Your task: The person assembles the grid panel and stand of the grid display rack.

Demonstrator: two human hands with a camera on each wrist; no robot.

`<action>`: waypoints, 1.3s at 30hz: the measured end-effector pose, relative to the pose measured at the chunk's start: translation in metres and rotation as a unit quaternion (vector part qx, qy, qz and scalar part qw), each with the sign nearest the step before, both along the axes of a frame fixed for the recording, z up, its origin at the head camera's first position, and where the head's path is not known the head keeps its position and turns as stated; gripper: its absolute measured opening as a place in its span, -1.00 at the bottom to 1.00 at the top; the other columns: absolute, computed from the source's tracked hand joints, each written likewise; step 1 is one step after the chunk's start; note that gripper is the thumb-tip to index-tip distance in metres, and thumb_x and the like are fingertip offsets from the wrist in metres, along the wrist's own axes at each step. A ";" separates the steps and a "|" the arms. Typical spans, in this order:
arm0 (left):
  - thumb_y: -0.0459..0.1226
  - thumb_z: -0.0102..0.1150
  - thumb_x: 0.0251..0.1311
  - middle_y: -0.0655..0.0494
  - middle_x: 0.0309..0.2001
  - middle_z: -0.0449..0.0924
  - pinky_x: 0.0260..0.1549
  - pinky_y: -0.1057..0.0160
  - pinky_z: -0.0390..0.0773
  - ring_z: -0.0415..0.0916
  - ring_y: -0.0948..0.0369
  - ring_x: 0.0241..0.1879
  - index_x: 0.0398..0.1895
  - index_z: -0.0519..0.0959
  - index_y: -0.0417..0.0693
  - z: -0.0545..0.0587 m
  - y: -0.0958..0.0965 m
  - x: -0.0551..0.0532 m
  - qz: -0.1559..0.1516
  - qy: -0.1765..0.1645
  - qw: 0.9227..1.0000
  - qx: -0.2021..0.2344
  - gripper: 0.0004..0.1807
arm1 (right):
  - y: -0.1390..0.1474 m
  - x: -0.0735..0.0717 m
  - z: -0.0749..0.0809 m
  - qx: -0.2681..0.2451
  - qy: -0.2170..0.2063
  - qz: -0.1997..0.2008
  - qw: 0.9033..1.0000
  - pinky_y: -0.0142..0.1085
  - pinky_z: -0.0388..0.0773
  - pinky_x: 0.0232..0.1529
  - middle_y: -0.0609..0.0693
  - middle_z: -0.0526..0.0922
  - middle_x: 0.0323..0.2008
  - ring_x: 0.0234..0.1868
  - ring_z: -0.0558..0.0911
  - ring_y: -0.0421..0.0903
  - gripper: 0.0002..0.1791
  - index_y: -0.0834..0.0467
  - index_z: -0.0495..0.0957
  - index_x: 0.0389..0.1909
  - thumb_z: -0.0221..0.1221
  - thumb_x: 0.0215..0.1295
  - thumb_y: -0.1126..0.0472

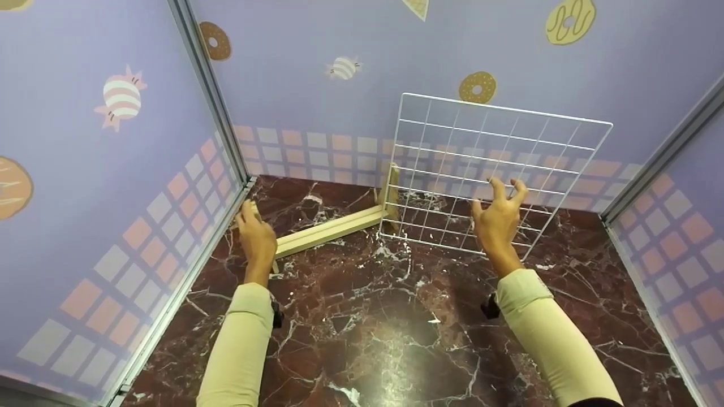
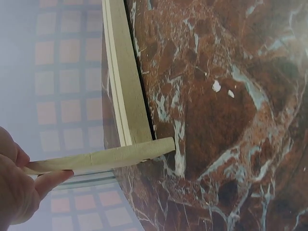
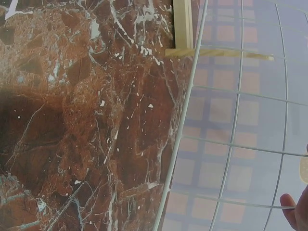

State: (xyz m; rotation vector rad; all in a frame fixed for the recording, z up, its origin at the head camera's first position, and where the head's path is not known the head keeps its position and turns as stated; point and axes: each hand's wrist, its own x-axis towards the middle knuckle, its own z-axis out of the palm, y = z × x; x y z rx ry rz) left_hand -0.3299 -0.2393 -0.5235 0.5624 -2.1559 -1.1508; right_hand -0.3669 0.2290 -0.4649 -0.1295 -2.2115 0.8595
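A pale wooden stand (image 1: 331,229), a long grooved bar with a short upright board (image 1: 391,192) at its far end, lies low over the marbled floor. My left hand (image 1: 257,240) pinches the near end board (image 2: 106,158) between thumb and fingers. In the head view that board is mostly hidden behind the hand. A white wire grid panel (image 1: 452,150) stands tilted, its lower left corner beside the far end board. My right hand (image 1: 499,223) holds the panel near its lower right, fingers bent at the wires. In the right wrist view the thumb (image 3: 289,211) lies on a wire.
Purple walls (image 1: 339,107) with printed sweets and checked squares rise on three sides, close behind the panel. A metal edge strip (image 1: 169,316) runs along the left wall's foot. Dark red marbled floor (image 1: 362,333) spreads in front, dotted with small white flecks.
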 end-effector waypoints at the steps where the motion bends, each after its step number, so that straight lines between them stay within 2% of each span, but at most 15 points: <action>1: -0.48 -0.07 0.32 -0.30 0.29 0.37 0.15 -0.26 0.56 0.49 -0.31 0.15 0.51 0.23 -0.06 0.000 0.002 -0.001 -0.003 -0.004 1.000 -0.004 -0.34 | 0.000 0.000 0.000 -0.001 0.001 0.001 1.000 0.04 0.59 -0.42 0.14 0.24 0.39 -0.42 0.53 0.18 -0.46 -0.04 0.53 0.21 0.37 0.17 0.18; 7: -0.51 -0.02 0.29 -0.31 0.28 0.37 0.11 -0.28 0.56 0.48 -0.31 0.16 0.50 0.23 -0.08 -0.001 0.011 -0.004 -0.019 -0.008 0.999 -0.034 -0.32 | -0.003 0.002 0.000 0.000 -0.002 0.010 1.000 0.02 0.57 -0.43 0.15 0.22 0.41 -0.42 0.51 0.14 -0.46 -0.04 0.52 0.22 0.37 0.19 0.16; 13: -0.54 -0.04 0.29 -0.33 0.26 0.34 0.10 -0.25 0.59 0.51 -0.30 0.10 0.50 0.21 -0.13 -0.003 0.016 -0.008 -0.040 0.003 0.999 -0.033 -0.32 | -0.003 0.004 0.000 -0.007 -0.007 0.010 1.000 0.00 0.56 -0.45 0.14 0.22 0.42 -0.45 0.49 0.12 -0.44 -0.05 0.53 0.23 0.39 0.17 0.18; 17: -0.55 -0.04 0.26 -0.32 0.23 0.37 0.14 -0.23 0.57 0.51 -0.28 0.13 0.48 0.25 -0.12 -0.002 0.022 -0.010 -0.047 0.011 0.998 -0.031 -0.32 | -0.003 0.004 0.000 -0.008 -0.009 0.009 1.000 0.00 0.56 -0.44 0.12 0.21 0.43 -0.45 0.50 0.12 -0.43 -0.03 0.52 0.24 0.40 0.18 0.19; 23: -0.59 -0.04 0.26 -0.33 0.24 0.38 0.22 -0.17 0.54 0.48 -0.25 0.19 0.48 0.27 -0.13 0.000 0.030 -0.012 -0.073 0.018 0.997 -0.032 -0.32 | -0.002 0.004 0.000 -0.002 -0.005 0.006 1.000 0.03 0.56 -0.42 0.15 0.24 0.41 -0.44 0.51 0.16 -0.41 -0.03 0.51 0.24 0.41 0.16 0.18; 28: -0.60 -0.01 0.25 -0.33 0.23 0.37 0.25 -0.17 0.52 0.48 -0.26 0.20 0.47 0.28 -0.13 0.000 0.036 -0.015 -0.092 0.017 0.995 -0.025 -0.32 | 0.000 0.005 0.000 0.004 0.003 0.006 1.000 0.05 0.57 -0.44 0.16 0.26 0.39 -0.46 0.51 0.17 -0.41 -0.01 0.51 0.23 0.42 0.14 0.19; 34: -0.57 0.00 0.27 -0.30 0.24 0.38 0.24 -0.16 0.54 0.49 -0.25 0.20 0.47 0.28 -0.10 0.000 0.043 -0.019 -0.101 0.012 0.995 -0.026 -0.33 | 0.000 0.005 0.001 0.007 0.002 0.007 1.000 0.04 0.56 -0.46 0.15 0.25 0.40 -0.48 0.50 0.15 -0.40 -0.03 0.51 0.23 0.43 0.13 0.20; 39: -0.53 0.01 0.31 -0.27 0.27 0.37 0.24 -0.16 0.53 0.48 -0.23 0.22 0.49 0.27 -0.05 0.002 0.048 -0.021 -0.117 -0.006 0.993 -0.022 -0.33 | -0.001 0.006 0.003 0.006 0.003 0.008 1.000 0.05 0.56 -0.47 0.16 0.27 0.40 -0.47 0.51 0.18 -0.42 -0.01 0.52 0.21 0.41 0.13 0.21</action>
